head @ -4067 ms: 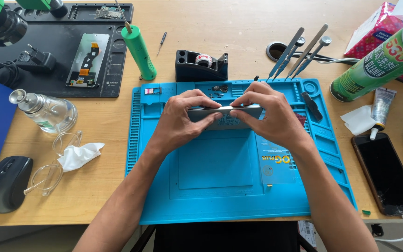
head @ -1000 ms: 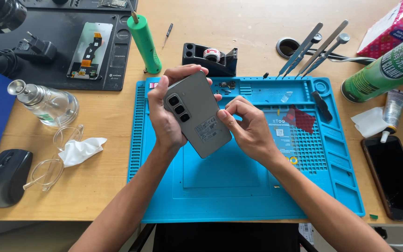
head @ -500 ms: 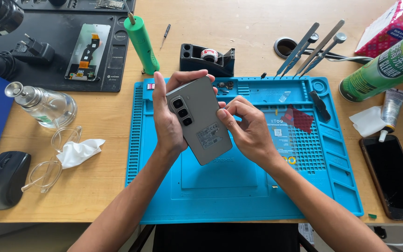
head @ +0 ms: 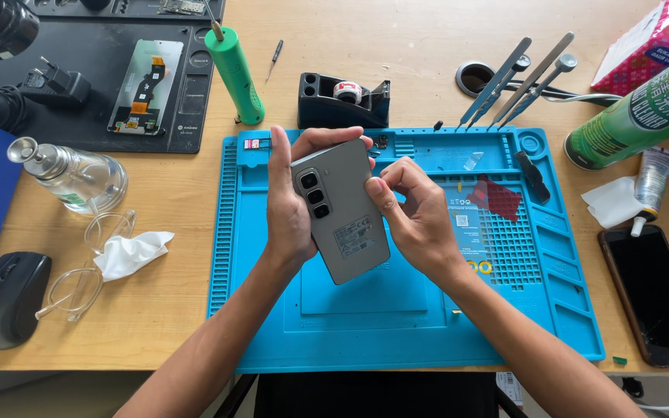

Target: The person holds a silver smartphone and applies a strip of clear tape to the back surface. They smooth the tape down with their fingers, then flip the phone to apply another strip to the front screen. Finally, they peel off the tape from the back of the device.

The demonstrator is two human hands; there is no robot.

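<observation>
Grey phone held back-up over the blue repair mat.
Left hand grips the phone's edge; right hand pinches the opposite edge, best pressing evenly.

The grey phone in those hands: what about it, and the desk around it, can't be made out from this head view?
- Grey phone: screen side faces away; its left edge is covered by the left hand.
- Right hand: whether the fingertips pinch anything at the phone's edge is too small to tell.
- Black phone: its lower end runs off the bottom edge.
- Green spray can: cut by the right edge.
</observation>
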